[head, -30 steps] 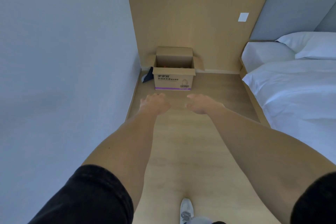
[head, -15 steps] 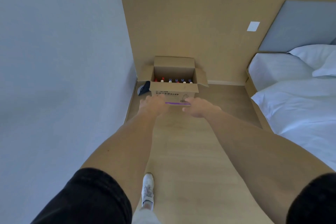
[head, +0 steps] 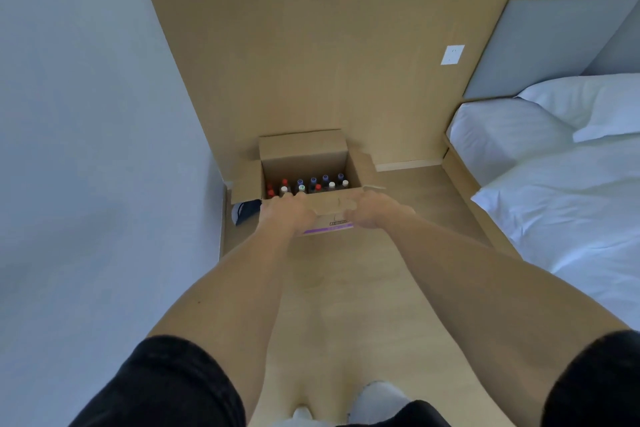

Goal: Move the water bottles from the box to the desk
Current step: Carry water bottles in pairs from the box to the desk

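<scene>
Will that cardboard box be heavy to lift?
Probably yes: the cardboard box looks packed with upright bottles. Its open flaps will likely flop. The bottles may rattle or tip if it tilts.

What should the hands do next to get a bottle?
Probably reach on over the box's near edge and take one bottle by its cap. Both the left hand and the right hand are at that edge holding nothing, and the bottles stand upright inside.
</scene>
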Motion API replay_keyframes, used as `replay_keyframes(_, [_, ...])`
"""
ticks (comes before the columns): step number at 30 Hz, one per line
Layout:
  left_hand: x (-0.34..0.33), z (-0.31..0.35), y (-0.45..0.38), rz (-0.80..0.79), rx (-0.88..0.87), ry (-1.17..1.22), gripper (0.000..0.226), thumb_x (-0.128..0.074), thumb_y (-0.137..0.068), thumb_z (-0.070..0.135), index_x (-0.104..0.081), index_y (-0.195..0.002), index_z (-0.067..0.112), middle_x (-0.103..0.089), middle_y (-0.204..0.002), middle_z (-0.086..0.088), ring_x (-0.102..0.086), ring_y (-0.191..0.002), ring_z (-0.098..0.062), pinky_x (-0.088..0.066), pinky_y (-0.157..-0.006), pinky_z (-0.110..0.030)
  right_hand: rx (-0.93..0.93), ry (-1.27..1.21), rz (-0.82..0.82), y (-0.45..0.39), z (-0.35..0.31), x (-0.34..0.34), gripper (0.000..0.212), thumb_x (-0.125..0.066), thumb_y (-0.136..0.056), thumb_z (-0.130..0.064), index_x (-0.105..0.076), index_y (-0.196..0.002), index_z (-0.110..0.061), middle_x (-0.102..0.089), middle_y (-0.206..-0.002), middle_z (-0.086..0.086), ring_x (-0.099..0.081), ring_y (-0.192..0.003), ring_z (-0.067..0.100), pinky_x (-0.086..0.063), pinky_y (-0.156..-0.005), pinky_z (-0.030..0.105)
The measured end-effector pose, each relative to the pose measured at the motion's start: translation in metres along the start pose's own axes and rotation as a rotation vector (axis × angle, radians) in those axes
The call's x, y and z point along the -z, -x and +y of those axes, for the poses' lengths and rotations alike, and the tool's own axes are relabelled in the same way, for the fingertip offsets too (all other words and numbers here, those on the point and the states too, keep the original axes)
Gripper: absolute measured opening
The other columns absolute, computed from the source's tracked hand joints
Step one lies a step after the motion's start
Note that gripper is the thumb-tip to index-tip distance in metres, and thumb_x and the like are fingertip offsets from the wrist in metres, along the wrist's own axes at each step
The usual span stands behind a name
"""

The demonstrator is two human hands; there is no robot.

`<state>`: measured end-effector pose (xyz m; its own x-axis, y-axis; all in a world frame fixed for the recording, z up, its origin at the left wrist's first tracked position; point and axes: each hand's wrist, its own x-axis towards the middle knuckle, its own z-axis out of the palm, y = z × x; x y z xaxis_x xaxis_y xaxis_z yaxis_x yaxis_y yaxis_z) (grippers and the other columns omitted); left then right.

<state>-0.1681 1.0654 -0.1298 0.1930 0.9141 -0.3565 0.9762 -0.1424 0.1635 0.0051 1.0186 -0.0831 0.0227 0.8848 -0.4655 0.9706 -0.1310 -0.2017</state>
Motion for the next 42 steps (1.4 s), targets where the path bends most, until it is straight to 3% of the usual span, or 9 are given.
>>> replay_keyframes(4, [0.01, -0.005, -0.056, -0.01, -0.026, 0.001, 0.049, -0.042, -0.099, 0.044, -0.042, -0.142, 0.023, -0.051, -0.138, -0.009, -0.049, -0.125, -0.033, -0.039, -0.1, -0.051, -0.032, -0.043, 0.002, -0.055, 0.005, 0.016, 0.053, -0.044, -0.098, -0.029, -0.036, -0.15, -0.021, -0.046, -0.145, 0.013, -0.045, -0.13, 0.036, -0.043, -0.102, 0.043])
replay_keyframes(7, [0.019, -0.007, -0.103, 0.005, -0.034, 0.01, 0.049, -0.044, -0.1, 0.044, -0.042, -0.143, 0.022, -0.05, -0.14, -0.01, -0.048, -0.127, -0.034, -0.04, -0.101, -0.05, -0.017, -0.047, 0.004, -0.106, 0.012, 0.033, 0.057, -0.045, -0.1, -0.038, -0.031, -0.153, -0.024, -0.04, -0.152, 0.011, -0.041, -0.136, 0.035, -0.04, -0.107, 0.044])
replay_keyframes(10, [0.034, -0.004, -0.156, 0.013, -0.015, 0.032, 0.048, -0.044, -0.101, 0.042, -0.042, -0.144, 0.021, -0.049, -0.141, -0.01, -0.048, -0.127, -0.034, -0.041, -0.103, -0.049, 0.012, -0.059, 0.021, -0.167, 0.023, 0.053, 0.056, -0.046, -0.101, -0.045, -0.037, -0.15, -0.021, -0.047, -0.147, 0.011, -0.045, -0.132, 0.034, -0.042, -0.107, 0.044])
replay_keyframes(20, [0.064, 0.007, -0.305, -0.043, 0.049, 0.104, 0.049, -0.041, -0.102, 0.036, -0.041, -0.146, 0.016, -0.048, -0.142, -0.013, -0.047, -0.128, -0.036, -0.043, -0.104, -0.05, 0.046, -0.062, -0.067, -0.335, 0.065, 0.118, 0.059, -0.048, -0.1, -0.046, -0.034, -0.152, -0.024, -0.046, -0.148, 0.009, -0.044, -0.133, 0.032, -0.042, -0.103, 0.041])
replay_keyframes(28, [0.056, -0.016, -0.386, -0.117, 0.081, 0.119, 0.044, -0.039, -0.104, 0.029, -0.041, -0.147, 0.016, -0.048, -0.142, -0.013, -0.047, -0.129, -0.035, -0.042, -0.106, -0.052, 0.078, -0.047, -0.146, -0.421, 0.065, 0.108, 0.056, -0.055, -0.095, -0.05, -0.046, -0.141, -0.02, -0.056, -0.135, 0.006, -0.053, -0.122, 0.03, -0.047, -0.1, 0.044])
replay_keyframes(42, [0.045, -0.061, -0.534, -0.215, -0.004, 0.112, 0.044, -0.041, -0.105, 0.026, -0.041, -0.148, 0.018, -0.049, -0.144, -0.014, -0.047, -0.13, -0.035, -0.042, -0.107, -0.051, 0.017, 0.014, -0.201, -0.561, 0.039, 0.096, 0.059, -0.053, -0.093, -0.054, -0.04, -0.145, -0.032, -0.056, -0.138, 0.004, -0.052, -0.125, 0.031, -0.04, -0.103, 0.045])
